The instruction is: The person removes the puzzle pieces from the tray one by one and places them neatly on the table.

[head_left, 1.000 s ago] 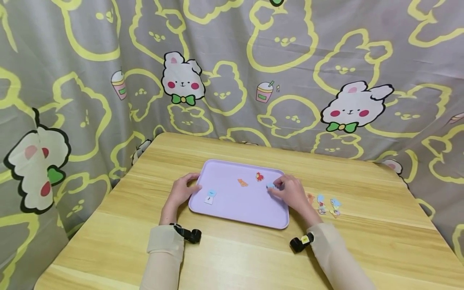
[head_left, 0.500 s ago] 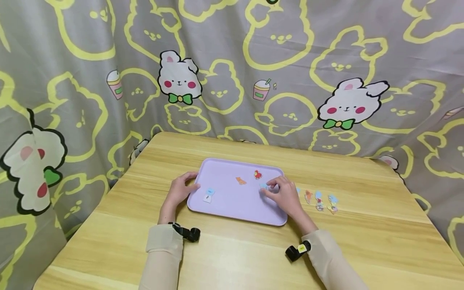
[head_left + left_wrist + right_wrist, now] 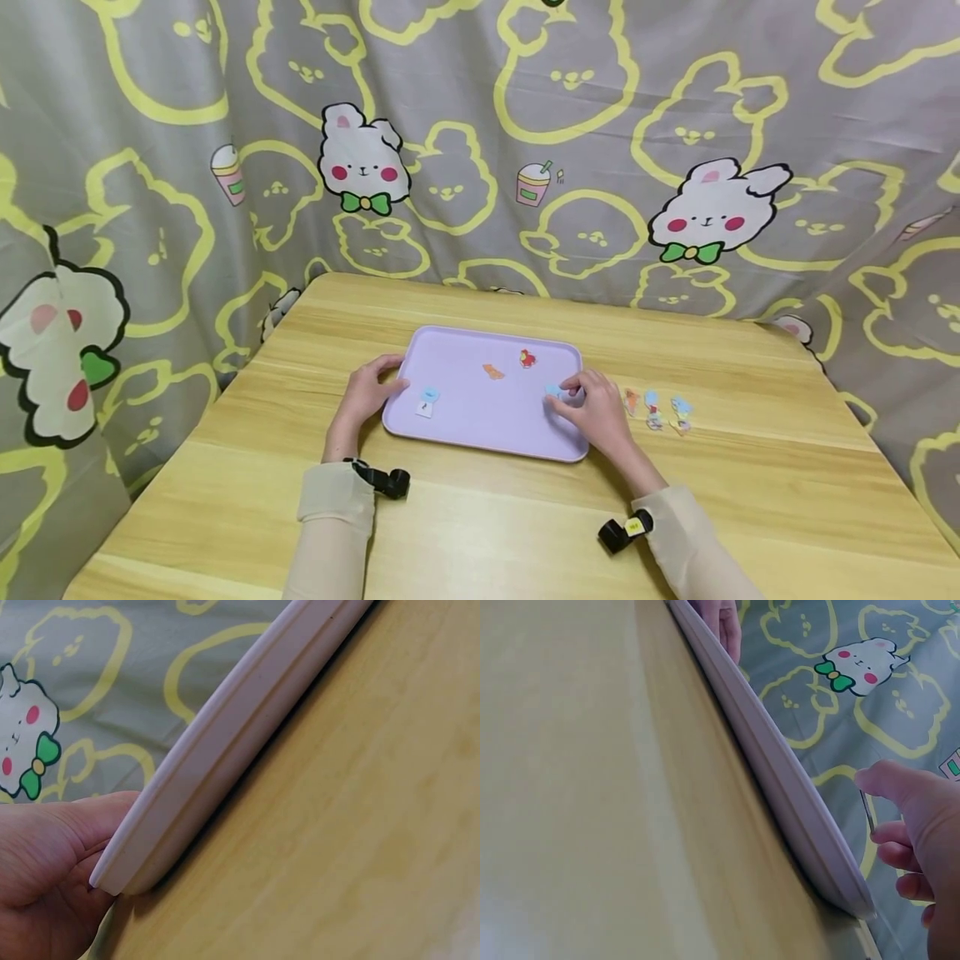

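Observation:
My left hand (image 3: 363,396) holds the left edge of a lilac tray (image 3: 480,421), thumb over the rim and fingers on the outer side. In the left wrist view, that hand (image 3: 64,862) is at the near corner of the tray wall (image 3: 217,750). Over the tray's right side, my right hand (image 3: 596,408) pinches a small light-blue cutout piece (image 3: 553,391) between thumb and forefinger. The right wrist view shows this thin piece (image 3: 867,812) edge-on, above the rim. On the tray lie an orange cutout (image 3: 493,372), a red cutout (image 3: 528,358), a blue cutout (image 3: 430,394) and a white card (image 3: 424,408).
Several colourful cutouts (image 3: 654,410) lie on the wooden table (image 3: 465,525) to the right of the tray. A grey curtain (image 3: 450,92) with yellow outlines and white rabbits hangs behind and at the sides. Black wrist cameras (image 3: 624,531) sit on both forearms.
My right hand, with the blue piece, shifts left over the tray and then slightly back right. The left hand stays on the tray edge. The whole head view drifts slightly.

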Action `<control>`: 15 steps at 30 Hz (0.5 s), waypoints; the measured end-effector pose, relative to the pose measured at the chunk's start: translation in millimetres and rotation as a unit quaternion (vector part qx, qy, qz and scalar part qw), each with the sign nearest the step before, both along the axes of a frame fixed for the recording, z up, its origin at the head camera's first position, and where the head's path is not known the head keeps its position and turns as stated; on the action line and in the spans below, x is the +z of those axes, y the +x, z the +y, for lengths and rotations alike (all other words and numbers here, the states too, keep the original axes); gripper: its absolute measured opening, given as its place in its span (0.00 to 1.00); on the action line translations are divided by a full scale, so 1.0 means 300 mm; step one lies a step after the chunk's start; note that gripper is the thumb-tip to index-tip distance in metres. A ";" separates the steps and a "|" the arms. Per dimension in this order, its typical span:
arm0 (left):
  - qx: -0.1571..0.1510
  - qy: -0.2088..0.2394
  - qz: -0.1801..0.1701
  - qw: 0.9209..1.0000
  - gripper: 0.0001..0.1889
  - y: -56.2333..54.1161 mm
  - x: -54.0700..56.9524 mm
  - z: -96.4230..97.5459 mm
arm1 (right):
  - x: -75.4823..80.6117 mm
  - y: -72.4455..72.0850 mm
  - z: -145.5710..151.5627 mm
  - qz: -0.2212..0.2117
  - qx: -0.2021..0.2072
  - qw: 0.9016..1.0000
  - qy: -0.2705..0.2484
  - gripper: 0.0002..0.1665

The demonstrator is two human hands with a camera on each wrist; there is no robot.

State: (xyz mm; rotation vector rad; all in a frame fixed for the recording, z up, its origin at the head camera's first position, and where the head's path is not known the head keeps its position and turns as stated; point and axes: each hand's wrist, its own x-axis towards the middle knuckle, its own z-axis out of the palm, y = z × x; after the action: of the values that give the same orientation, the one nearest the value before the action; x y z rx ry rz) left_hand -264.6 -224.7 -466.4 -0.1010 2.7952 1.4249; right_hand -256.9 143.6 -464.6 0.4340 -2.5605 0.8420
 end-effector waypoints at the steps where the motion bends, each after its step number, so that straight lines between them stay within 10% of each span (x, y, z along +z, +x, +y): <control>1: -0.001 0.000 0.000 1.000 0.25 -0.001 0.001 -0.001 | 0.000 0.003 0.005 0.000 0.000 1.000 0.001 0.18; 15: 0.002 0.006 -0.012 1.000 0.25 -0.003 -0.001 0.003 | -0.008 0.063 0.106 -0.013 -0.016 1.000 0.023 0.18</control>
State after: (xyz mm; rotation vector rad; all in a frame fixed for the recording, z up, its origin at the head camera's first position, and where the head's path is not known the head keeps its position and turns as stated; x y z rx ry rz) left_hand -265.3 -223.8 -466.8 -0.1213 2.7684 1.4318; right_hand -238.1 175.4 -467.0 0.3958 -2.6089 0.7837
